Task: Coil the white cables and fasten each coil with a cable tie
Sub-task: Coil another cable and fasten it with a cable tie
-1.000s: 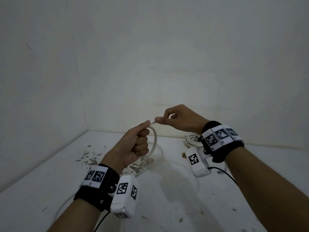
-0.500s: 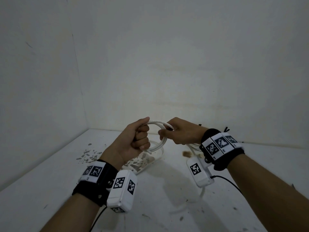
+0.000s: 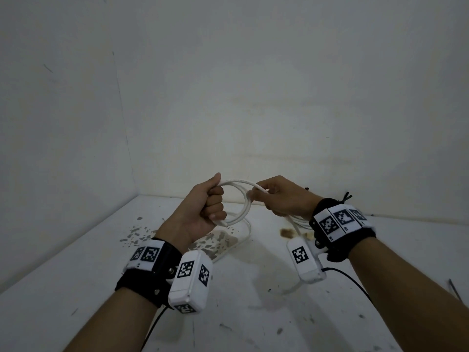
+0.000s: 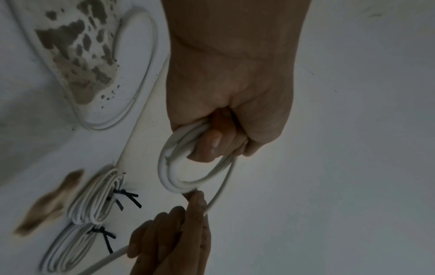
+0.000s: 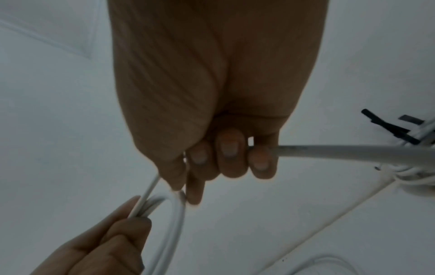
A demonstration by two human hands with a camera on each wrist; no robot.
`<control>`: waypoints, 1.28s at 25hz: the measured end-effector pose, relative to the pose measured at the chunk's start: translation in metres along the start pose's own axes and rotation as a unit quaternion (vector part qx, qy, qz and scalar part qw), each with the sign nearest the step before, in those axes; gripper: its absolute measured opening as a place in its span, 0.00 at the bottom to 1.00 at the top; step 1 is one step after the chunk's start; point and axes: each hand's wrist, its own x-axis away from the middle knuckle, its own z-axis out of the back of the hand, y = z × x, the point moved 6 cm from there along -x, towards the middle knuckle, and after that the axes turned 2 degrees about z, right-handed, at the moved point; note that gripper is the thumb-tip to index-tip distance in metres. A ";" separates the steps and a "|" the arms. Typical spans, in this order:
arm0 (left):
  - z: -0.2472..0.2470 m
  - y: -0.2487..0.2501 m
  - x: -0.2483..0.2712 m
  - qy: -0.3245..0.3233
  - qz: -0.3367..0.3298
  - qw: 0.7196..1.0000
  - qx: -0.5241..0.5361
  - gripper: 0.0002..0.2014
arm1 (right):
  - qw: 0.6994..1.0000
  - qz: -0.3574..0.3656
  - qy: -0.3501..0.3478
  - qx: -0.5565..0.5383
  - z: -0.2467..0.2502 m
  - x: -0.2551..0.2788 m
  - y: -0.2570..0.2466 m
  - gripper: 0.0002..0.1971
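My left hand [image 3: 210,207] is a fist round a small coil of white cable [image 3: 245,201], held above the table. In the left wrist view the coil [image 4: 169,174] shows two or three turns hanging from my left hand [image 4: 223,137]. My right hand [image 3: 274,196] grips the same cable just right of the coil, fingers curled round it [image 5: 233,154]. The free length [image 5: 353,150] runs off to the right. Two finished coils [image 4: 98,195] [image 4: 68,247] lie on the table, each bound with a black cable tie [image 4: 127,197].
A loose white cable [image 4: 143,61] lies looped on the white table [image 3: 76,262] by a patch of chipped paint [image 3: 218,242]. A brown stain [image 3: 286,232] sits below my right hand. Walls meet in a corner behind. A thin black strip [image 3: 454,290] lies at the right edge.
My right hand has swung the cable over and in toward my left hand, laying another turn on the coil. Both hands now sit close together.
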 end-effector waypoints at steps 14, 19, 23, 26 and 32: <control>0.021 0.013 -0.021 0.005 -0.080 0.952 0.296 0.20 | 0.962 -0.110 0.129 -0.216 -0.009 0.034 0.088 0.02; 0.028 0.019 -0.021 0.010 -0.127 0.920 0.371 0.18 | 0.987 -0.088 -0.007 -0.136 -0.031 0.036 0.047 0.15; 0.035 0.020 -0.022 0.037 -0.144 0.922 0.357 0.19 | 0.992 -0.041 -0.070 -0.099 -0.041 0.039 0.030 0.11; 0.033 0.015 -0.024 0.047 -0.135 0.938 0.315 0.17 | 0.999 0.046 -0.013 0.008 -0.044 0.037 0.005 0.14; 0.005 -0.005 -0.022 0.071 -0.075 0.982 0.159 0.19 | 0.986 0.067 0.054 -0.143 -0.046 0.022 -0.029 0.16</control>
